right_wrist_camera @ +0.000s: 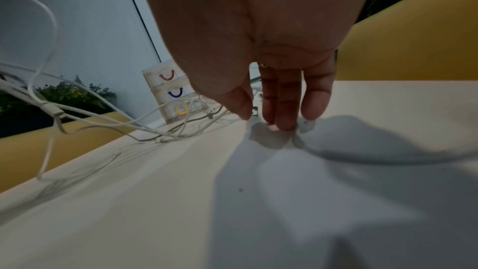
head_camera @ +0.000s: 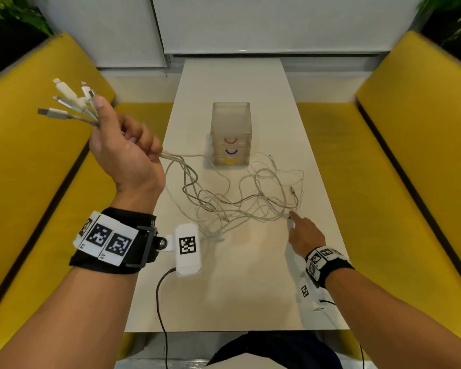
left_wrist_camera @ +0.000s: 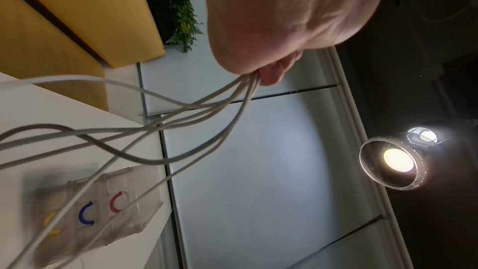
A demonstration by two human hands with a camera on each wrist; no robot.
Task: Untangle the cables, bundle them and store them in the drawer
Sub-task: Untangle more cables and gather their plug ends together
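My left hand (head_camera: 123, 145) is raised over the table's left edge and grips a bunch of white cables, with several plug ends (head_camera: 69, 102) fanning out above the fist. From the fist the cables (left_wrist_camera: 196, 109) trail down to a loose tangle (head_camera: 245, 201) lying on the white table (head_camera: 237, 288). My right hand (head_camera: 304, 233) reaches with straight fingers (right_wrist_camera: 282, 109) to the tangle's right edge, its fingertips touching the table beside a white plug (right_wrist_camera: 308, 125). A small clear drawer unit (head_camera: 230, 134) with red, blue and yellow handles stands behind the tangle, all drawers closed.
Yellow benches (head_camera: 415, 161) run along both sides of the narrow table. A white wall panel (head_camera: 250, 27) closes off the far end. Plants (head_camera: 8, 14) sit in the upper corners. A dark cord (head_camera: 161, 302) hangs from the left wrist camera across the table's near end.
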